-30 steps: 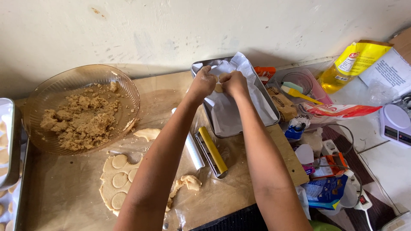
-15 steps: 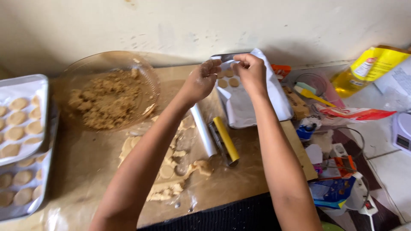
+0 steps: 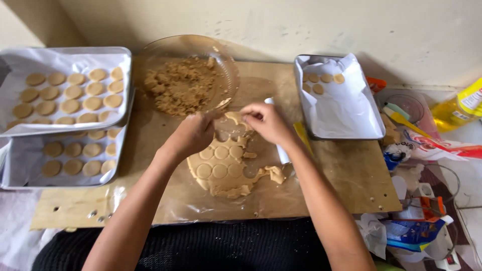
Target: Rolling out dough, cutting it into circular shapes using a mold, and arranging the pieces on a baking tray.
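Observation:
A flat sheet of tan dough (image 3: 226, 168) with several round cuts lies on plastic film over a wooden board (image 3: 351, 175). My left hand (image 3: 193, 133) rests curled on the sheet's top left edge, its fingertips hidden. My right hand (image 3: 266, 120) hovers at the top edge with its fingertips pinched together; I see nothing between them. Just behind the hands stands a glass bowl (image 3: 221, 60) of crumbly dough. A paper-lined metal tray (image 3: 346, 108) to the right holds several dough rounds in its far corner.
Two paper-lined trays (image 3: 65, 93) full of dough rounds sit stacked at the left. A white roll (image 3: 282, 153) and a yellow tool (image 3: 303, 136) lie beside my right forearm. Packets, a yellow bottle (image 3: 459, 108) and clutter crowd the right side.
Both hands have drawn back from the right-hand tray toward me and now sit over the dough sheet. The view has swung left, showing the filled trays.

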